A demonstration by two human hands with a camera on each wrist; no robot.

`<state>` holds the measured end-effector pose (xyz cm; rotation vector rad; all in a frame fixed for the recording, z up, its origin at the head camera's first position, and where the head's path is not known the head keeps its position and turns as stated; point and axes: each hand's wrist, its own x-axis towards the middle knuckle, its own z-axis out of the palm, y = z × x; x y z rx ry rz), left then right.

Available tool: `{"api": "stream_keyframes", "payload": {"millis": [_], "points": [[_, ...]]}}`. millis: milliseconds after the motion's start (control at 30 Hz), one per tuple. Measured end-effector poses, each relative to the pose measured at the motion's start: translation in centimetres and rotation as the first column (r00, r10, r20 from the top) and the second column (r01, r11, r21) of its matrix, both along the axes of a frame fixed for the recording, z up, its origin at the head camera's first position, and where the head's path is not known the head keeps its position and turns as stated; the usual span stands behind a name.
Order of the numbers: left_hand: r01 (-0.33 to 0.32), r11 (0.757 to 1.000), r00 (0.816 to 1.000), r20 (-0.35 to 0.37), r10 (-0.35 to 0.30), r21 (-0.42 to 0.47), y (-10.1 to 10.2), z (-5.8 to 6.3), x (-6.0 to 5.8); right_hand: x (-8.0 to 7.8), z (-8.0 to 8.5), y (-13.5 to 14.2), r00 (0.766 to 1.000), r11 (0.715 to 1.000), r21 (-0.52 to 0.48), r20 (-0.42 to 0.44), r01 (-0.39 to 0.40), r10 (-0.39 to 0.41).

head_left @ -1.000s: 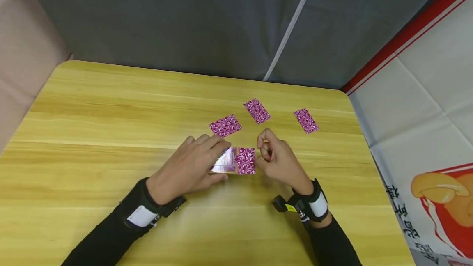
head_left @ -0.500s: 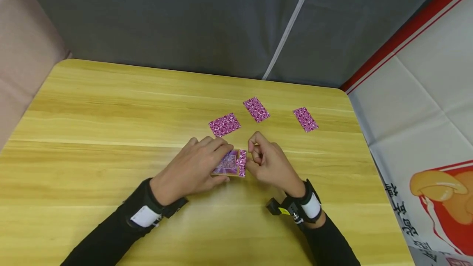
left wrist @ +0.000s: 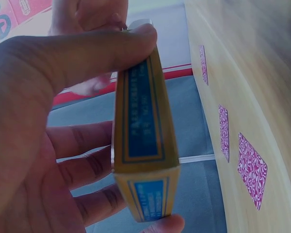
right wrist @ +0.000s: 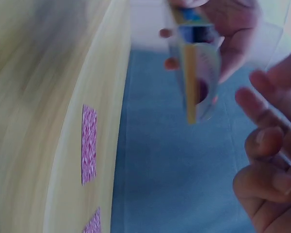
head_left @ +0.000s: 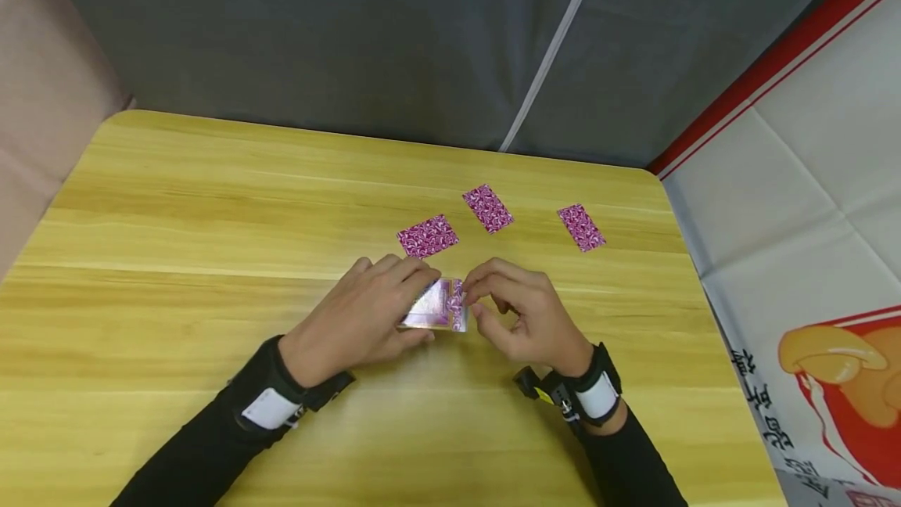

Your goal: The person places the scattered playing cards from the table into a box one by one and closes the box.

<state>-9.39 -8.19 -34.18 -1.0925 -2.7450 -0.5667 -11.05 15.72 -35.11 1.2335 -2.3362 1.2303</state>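
Observation:
My left hand [head_left: 369, 311] grips a small card box [head_left: 429, 305] just over the table, thumb along the near side and fingers across the far side. In the left wrist view the box [left wrist: 145, 111] shows a blue-and-gold printed side, with the thumb pressed near its far end. A band of purple-and-white pattern [head_left: 455, 305] shows at the box's right end. My right hand [head_left: 524, 307] is beside that end with bent, loosely spread fingers, its fingertips close to the edge. In the right wrist view a rounded end flap [right wrist: 207, 82] stands out from the box, apart from the right fingers [right wrist: 252, 104].
Three purple-patterned cards lie face down beyond the hands: a left card [head_left: 428, 236], a middle card [head_left: 488, 208] and a right card [head_left: 581, 227]. The wooden table [head_left: 211, 202] ends at a grey curtain [head_left: 317, 37], with a printed white panel [head_left: 809, 178] on the right.
The patterned stack sticking out of the box's right end has slid leftward into it. My right hand followed it, then uncurled its fingers beside the end. The left hand keeps its grip.

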Motion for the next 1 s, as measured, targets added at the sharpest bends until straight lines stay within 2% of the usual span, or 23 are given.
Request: {"api": "stream_keyframes", "payload": {"millis": [133,367,633,1000], "points": [[-0.003,1.000,1.000,0.015,0.003,0.019,-0.12,0.06,-0.03,-0.10,-0.21,-0.24,0.996,0.998,0.064,-0.077,-0.029,0.034],[0.006,0.999,1.000,0.009,-0.007,0.036,-0.16,0.02,0.00,-0.10,-0.65,-0.36,0.995,0.985,0.171,-0.101,0.029,-0.012],[0.012,1.000,1.000,-0.008,-0.012,-0.001,-0.14,0.01,-0.01,-0.03,-0.79,-0.46,0.989,0.974,0.218,-0.144,0.058,-0.027],[0.004,1.000,1.000,-0.003,-0.004,-0.007,-0.04,-0.08,-0.05,0.03,-0.97,-0.56,0.985,0.968,0.241,-0.168,0.070,-0.030]]}}
